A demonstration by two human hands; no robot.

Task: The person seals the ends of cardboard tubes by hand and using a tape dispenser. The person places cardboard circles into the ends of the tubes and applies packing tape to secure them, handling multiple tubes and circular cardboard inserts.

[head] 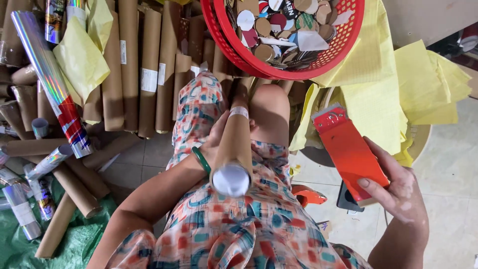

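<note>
So the biggest thing going on is the pile of brown cardboard tubes (130, 65) stacked across the far left, running from the top edge down toward the floor, with a few more lying loose on a green tarp (79, 239) at the near left. Mixed in there are shiny holographic foil rolls (47, 74), one long one leaning diagonally over the pile. Crumpled yellow paper sheets (378, 89) spread over the far right, with another piece tucked into the tubes at far left. At the far middle sits a red plastic basket (343, 45) full of round cardboard discs (279, 25), resting just above the person's knees. The person sits in a patterned dress and the left hand (215, 142) is wrapped around a cardboard tube (236, 144) that stands tilted between the knees, its white-capped end (230, 179) pointing up at the camera; fingers are curled tight around the tube's side, and there's a green bangle (201, 160) on that wrist. Off to the right, well apart from the tube, the right hand (398, 192) grips a red tape dispenser (348, 149) by its near end, thumb on top and fingers closed under it, the toothed end pointing away to the far side.
</note>
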